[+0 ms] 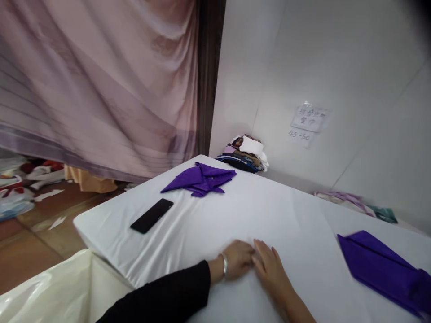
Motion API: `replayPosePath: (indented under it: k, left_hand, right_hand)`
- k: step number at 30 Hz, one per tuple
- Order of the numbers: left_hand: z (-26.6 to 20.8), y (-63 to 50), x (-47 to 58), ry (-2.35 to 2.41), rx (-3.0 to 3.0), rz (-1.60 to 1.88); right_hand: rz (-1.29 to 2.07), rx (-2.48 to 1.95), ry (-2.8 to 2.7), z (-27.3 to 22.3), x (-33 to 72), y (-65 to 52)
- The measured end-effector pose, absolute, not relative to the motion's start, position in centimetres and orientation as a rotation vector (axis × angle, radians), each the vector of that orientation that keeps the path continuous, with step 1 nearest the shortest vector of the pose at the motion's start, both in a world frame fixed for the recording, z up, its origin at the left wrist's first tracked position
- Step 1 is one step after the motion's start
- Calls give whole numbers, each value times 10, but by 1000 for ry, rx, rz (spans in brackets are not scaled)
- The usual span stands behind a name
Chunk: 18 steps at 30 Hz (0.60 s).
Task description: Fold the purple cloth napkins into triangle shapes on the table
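My left hand (238, 260), with a silver bracelet (225, 264) and a black sleeve, rests low over a white cloth (262, 211) that covers the table. Its fingers are curled and slightly blurred; anything inside them is hidden. Beside it, fingertips nearly meeting it, my right hand (271, 269) lies with fingers stretched out on the white cloth. A folded purple cloth (380, 269) lies at the right, apart from both hands. Farther back, a crumpled purple cloth (202, 179) sits near the table's far corner.
A black phone (152, 216) lies on the table's left side. Piled fabrics (245, 152) stand behind the far edge, against a grey wall with a handwritten paper sign (310, 119). A pink curtain (141, 80) hangs at left; a cream glossy cover (50, 287) is front left.
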<state>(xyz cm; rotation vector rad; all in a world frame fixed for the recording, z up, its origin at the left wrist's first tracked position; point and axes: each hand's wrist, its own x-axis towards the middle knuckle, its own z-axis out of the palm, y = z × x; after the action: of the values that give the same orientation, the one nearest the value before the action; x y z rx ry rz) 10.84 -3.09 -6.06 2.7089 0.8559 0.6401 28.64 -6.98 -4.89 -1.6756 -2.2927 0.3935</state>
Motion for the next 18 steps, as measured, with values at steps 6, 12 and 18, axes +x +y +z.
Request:
replayPosePath:
  k: [6, 12, 18]
  left_hand:
    - [-25, 54, -13, 1908, 2379, 687]
    - [2, 112, -96, 2459, 2108, 555]
    - [-2, 138, -132, 2548, 1985, 472]
  right_hand:
    - [168, -1713, -2362, -70, 291, -76]
    - [69, -1692, -2368, -80, 297, -74]
    - [79, -1671, -2388, -87, 300, -69]
